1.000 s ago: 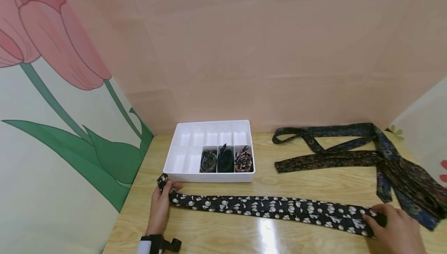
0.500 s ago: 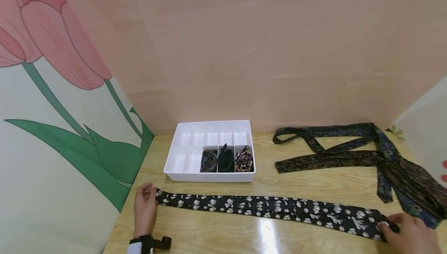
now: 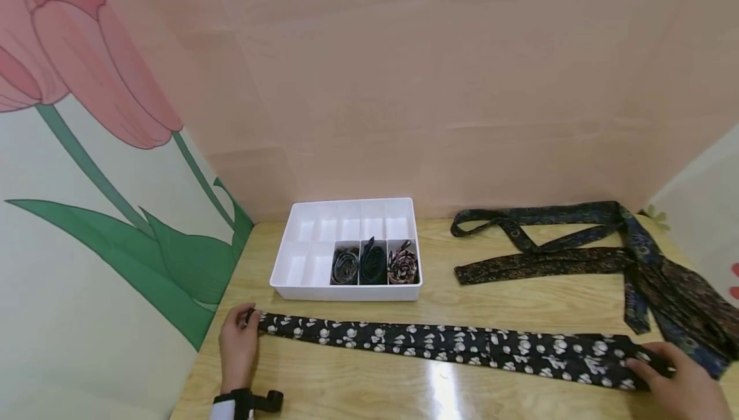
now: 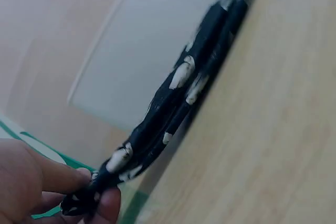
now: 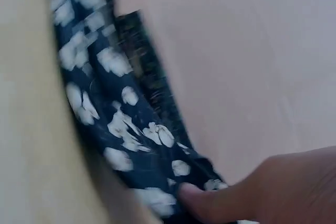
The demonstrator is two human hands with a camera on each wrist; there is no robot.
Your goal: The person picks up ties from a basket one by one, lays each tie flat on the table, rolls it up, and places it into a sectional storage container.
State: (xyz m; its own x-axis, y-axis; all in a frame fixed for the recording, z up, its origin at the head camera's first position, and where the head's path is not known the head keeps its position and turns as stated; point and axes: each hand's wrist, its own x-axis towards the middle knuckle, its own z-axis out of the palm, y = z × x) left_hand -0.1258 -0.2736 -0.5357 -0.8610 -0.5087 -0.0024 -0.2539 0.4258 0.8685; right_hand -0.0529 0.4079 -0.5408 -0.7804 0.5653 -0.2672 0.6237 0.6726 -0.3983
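Observation:
A black necktie (image 3: 427, 342) with a white floral print stretches across the front of the table, folded lengthwise into layers. Its narrow left end is pinched by my left hand (image 3: 238, 346), thumb and fingers closing on the fabric in the left wrist view (image 4: 47, 187). At the wide right end, my right hand (image 3: 684, 378) grips the tie, with the thumb (image 5: 202, 200) lying on top of the cloth in the right wrist view. The fingers beneath the cloth are hidden there.
Behind the tie stands a white divided box (image 3: 346, 293) with rolled ties (image 3: 373, 265) in three front compartments. Two more dark patterned ties (image 3: 543, 266) lie loosely at the back right, their wide ends trailing near my right hand. A pink backdrop (image 3: 358, 86) rises behind the table.
My left hand has moved left and slightly down to the tie's end, and the loose tip there is tucked in. My right hand has shifted right, drawing the tie out longer.

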